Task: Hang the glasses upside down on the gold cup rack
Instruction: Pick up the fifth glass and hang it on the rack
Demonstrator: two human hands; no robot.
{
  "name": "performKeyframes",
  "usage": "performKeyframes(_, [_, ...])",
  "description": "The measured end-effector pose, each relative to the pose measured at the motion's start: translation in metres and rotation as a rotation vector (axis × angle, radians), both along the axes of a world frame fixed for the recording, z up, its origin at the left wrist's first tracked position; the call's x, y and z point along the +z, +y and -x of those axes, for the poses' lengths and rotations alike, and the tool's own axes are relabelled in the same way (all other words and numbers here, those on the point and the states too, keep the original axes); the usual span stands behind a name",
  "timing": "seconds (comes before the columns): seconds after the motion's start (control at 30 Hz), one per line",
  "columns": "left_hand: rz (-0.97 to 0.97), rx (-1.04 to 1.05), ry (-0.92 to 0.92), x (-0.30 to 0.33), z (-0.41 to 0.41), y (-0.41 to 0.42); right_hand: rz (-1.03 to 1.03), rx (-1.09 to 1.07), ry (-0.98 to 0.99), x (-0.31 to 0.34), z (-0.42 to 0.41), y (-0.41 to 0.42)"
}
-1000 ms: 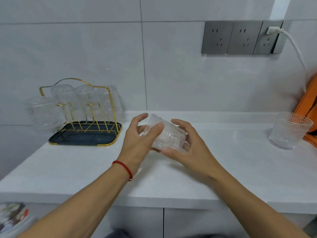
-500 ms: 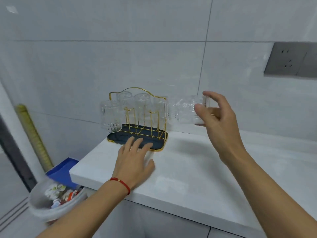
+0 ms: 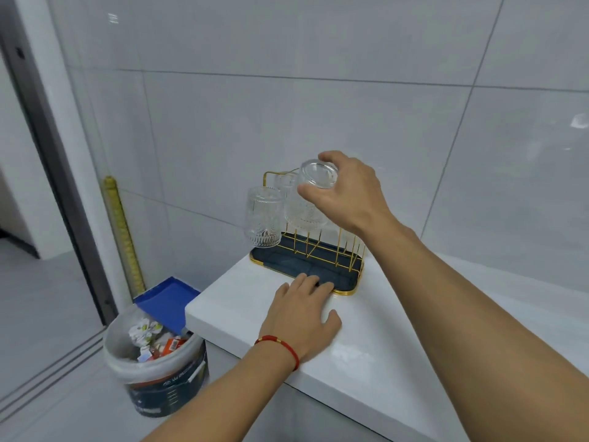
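Observation:
The gold cup rack (image 3: 350,250) with a dark tray base (image 3: 287,261) stands at the counter's left end against the wall. My right hand (image 3: 345,194) grips an embossed clear glass (image 3: 310,199) upside down, base up, over the rack's front pegs. Another glass (image 3: 264,218) hangs upside down at the rack's left end, and a further one (image 3: 286,183) shows behind. My left hand (image 3: 302,314) lies flat on the counter with its fingertips on the tray's front edge. It wears a red cord on the wrist.
The white counter (image 3: 382,346) ends just left of the rack. Below that edge stand a white bucket (image 3: 153,371) full of rubbish and a blue dustpan (image 3: 169,298). A yellow pole (image 3: 122,234) leans by a door frame. Tiled wall rises behind.
My right hand turned the glass from sideways to upside down and brought it over the rack. The left hand slid forward onto the tray's edge. The view swung left.

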State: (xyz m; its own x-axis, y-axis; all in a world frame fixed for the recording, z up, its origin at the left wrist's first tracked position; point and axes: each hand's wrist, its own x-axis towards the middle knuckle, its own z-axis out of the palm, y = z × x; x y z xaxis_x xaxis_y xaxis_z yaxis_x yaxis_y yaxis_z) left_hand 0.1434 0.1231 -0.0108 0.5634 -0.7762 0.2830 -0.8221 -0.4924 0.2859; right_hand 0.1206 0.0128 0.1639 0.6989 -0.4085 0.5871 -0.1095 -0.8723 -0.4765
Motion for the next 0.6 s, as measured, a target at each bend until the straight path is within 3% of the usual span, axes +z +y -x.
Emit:
performKeyframes(0.37, [0.07, 0.009, -0.031, -0.001, 0.0, 0.0, 0.387, -0.116, 0.272, -0.038, -0.024, -0.003])
performKeyframes(0.5, [0.074, 0.009, -0.037, 0.0, 0.0, 0.001, 0.44, -0.133, 0.344, -0.039, -0.022, 0.0])
performKeyframes(0.6, [0.095, -0.006, -0.018, 0.003, 0.001, 0.002, 0.48, -0.166, 0.292, -0.041, -0.008, 0.002])
